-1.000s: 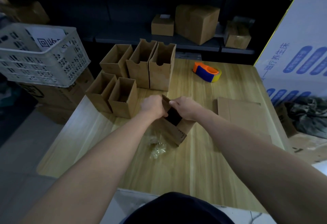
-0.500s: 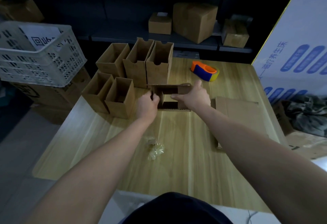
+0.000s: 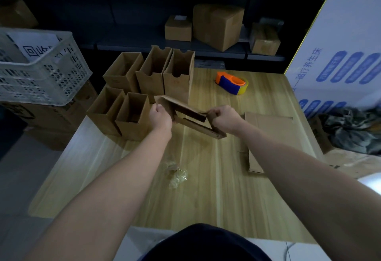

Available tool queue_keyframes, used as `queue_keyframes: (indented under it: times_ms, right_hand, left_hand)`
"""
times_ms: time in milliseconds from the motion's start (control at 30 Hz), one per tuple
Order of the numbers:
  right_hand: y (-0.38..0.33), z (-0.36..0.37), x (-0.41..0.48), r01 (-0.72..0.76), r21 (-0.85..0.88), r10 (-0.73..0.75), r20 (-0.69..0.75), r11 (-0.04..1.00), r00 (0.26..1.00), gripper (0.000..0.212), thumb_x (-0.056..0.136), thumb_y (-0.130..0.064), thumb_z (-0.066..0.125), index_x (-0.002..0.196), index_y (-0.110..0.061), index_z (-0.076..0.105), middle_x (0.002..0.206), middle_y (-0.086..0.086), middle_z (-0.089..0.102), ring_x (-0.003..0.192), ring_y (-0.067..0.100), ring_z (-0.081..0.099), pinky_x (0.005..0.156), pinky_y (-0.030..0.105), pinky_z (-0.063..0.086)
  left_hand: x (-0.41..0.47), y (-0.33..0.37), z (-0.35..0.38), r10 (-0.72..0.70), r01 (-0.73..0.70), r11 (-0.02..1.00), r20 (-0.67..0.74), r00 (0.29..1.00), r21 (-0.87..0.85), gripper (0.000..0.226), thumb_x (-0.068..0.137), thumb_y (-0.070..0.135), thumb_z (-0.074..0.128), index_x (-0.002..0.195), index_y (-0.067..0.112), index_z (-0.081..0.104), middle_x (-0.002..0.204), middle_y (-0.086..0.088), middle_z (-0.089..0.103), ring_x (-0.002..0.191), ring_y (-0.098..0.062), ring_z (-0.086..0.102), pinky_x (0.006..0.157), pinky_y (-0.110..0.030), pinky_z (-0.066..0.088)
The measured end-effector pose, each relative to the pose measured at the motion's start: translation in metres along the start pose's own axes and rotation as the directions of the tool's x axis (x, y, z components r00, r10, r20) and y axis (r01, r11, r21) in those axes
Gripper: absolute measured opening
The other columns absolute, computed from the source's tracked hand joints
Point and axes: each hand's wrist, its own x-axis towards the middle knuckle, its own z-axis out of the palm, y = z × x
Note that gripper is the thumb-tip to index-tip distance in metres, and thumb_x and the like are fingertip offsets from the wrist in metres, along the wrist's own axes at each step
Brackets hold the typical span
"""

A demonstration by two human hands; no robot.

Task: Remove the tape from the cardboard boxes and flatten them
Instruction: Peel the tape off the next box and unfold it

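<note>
While both arms reach out over the wooden table, the left hand and right hand hold one small cardboard box between them, lifted off the tabletop at mid-table. Left hand: fingers curled shut around the box's upper-left end, thumb on the near face. Right hand: closed in a pinch on the box's right end, knuckles up. Box is partly collapsed, skewed into a slanted shape running from upper left down to lower right, dark interior visible through the gap; can't tell if any tape is left on it. Just behind and left of it stand five open-topped boxes: two in the near row, three in the back row, all upright, packed touching each other. A crumpled wad of clear tape lies on the table nearer the person, between the forearms. Flattened cardboard lies flat on the right side of the table, partly hidden by the right forearm. Orange-and-blue tape dispenser sits at the far end, well apart from the hands. White plastic crate sits on boxes off the table's left side; more cartons on the dark shelf behind.
</note>
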Motion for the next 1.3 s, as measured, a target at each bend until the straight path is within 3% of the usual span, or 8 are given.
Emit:
queue_keyframes:
  times_ms: [100,200,433,600,800,900,1000,1300]
  right_hand:
    - [0.004,-0.001,0.0,-0.04,0.113,0.023,0.146,0.993,0.989,0.028,0.087,-0.023,0.06,0.114,-0.017,0.066,0.112,0.004,0.064,0.106,0.018,0.058,0.095,0.038,0.048]
    - [0.005,-0.005,0.004,-0.102,0.249,0.114,-0.036,0.963,0.993,0.055,0.081,-0.057,0.056,0.117,-0.016,0.065,0.125,0.006,0.06,0.118,0.025,0.053,0.104,0.044,0.039]
    - [0.028,-0.022,0.009,-0.311,0.212,0.329,-0.052,0.926,0.943,0.094,0.082,-0.053,0.066,0.151,-0.014,0.017,0.151,0.01,0.033,0.134,0.032,0.036,0.106,0.045,0.033]
    - [0.05,-0.032,0.003,-0.407,0.217,0.414,0.015,0.887,0.91,0.023,0.082,-0.023,0.075,0.09,-0.01,0.058,0.087,0.005,0.062,0.071,0.016,0.055,0.065,0.027,0.045]
    - [0.072,-0.03,0.011,-0.466,0.285,0.497,-0.042,0.838,0.867,0.02,0.093,-0.023,0.061,0.091,-0.004,0.055,0.08,0.008,0.053,0.064,0.017,0.049,0.053,0.027,0.041]
    - [0.086,-0.028,0.011,-0.513,0.288,0.556,-0.086,0.809,0.827,0.023,0.093,-0.021,0.06,0.077,-0.009,0.05,0.071,0.006,0.049,0.058,0.016,0.045,0.045,0.025,0.034]
    - [0.1,-0.026,0.01,-0.509,0.337,0.557,-0.058,0.792,0.828,0.021,0.093,-0.019,0.06,0.076,-0.01,0.051,0.071,0.004,0.051,0.058,0.014,0.047,0.047,0.023,0.038]
    - [0.123,-0.015,0.024,-0.485,0.336,0.537,-0.075,0.807,0.841,0.033,0.086,-0.014,0.067,0.115,0.001,0.061,0.113,0.017,0.065,0.105,0.032,0.063,0.09,0.041,0.053]
  left_hand:
    - [0.001,0.005,0.002,-0.132,0.133,0.971,0.02,0.991,-0.2,0.035,0.104,0.022,0.031,0.136,0.021,0.044,0.106,-0.002,0.052,0.103,-0.024,0.055,0.089,-0.046,0.052]
    - [0.002,0.005,0.001,-0.164,0.178,0.949,0.077,0.983,-0.258,0.027,0.104,0.023,0.032,0.124,0.026,0.05,0.096,0.0,0.054,0.089,-0.02,0.055,0.079,-0.042,0.054]
    - [0.003,-0.007,0.005,-0.206,0.266,0.934,0.251,0.946,-0.237,0.027,0.103,0.022,0.035,0.12,0.016,0.055,0.103,-0.009,0.063,0.089,-0.023,0.061,0.072,-0.038,0.054]
    - [0.009,-0.019,0.012,-0.273,0.302,0.949,0.249,0.929,-0.087,0.036,0.1,0.037,0.042,0.125,0.017,0.058,0.118,-0.01,0.064,0.103,-0.029,0.061,0.09,-0.049,0.051]
    - [0.009,-0.043,0.023,-0.412,0.397,0.909,0.139,0.9,0.126,0.084,0.083,0.077,0.028,0.142,0.018,0.037,0.141,-0.01,0.047,0.127,-0.033,0.046,0.104,-0.053,0.039]
    - [0.003,-0.057,0.029,-0.457,0.371,0.873,0.267,0.848,0.317,0.087,0.069,0.07,0.064,0.135,0.015,0.044,0.141,-0.008,0.047,0.12,-0.029,0.052,0.1,-0.046,0.044]
    - [0.006,-0.073,0.038,-0.407,0.238,0.853,0.307,0.86,0.465,0.048,0.065,0.02,0.086,0.099,0.014,0.053,0.119,-0.011,0.063,0.097,-0.024,0.063,0.09,-0.042,0.052]
    - [0.019,-0.091,0.073,-0.245,0.119,0.825,0.159,0.957,0.553,0.068,0.067,0.029,0.084,0.123,0.007,0.054,0.118,-0.007,0.062,0.106,-0.029,0.061,0.095,-0.043,0.049]
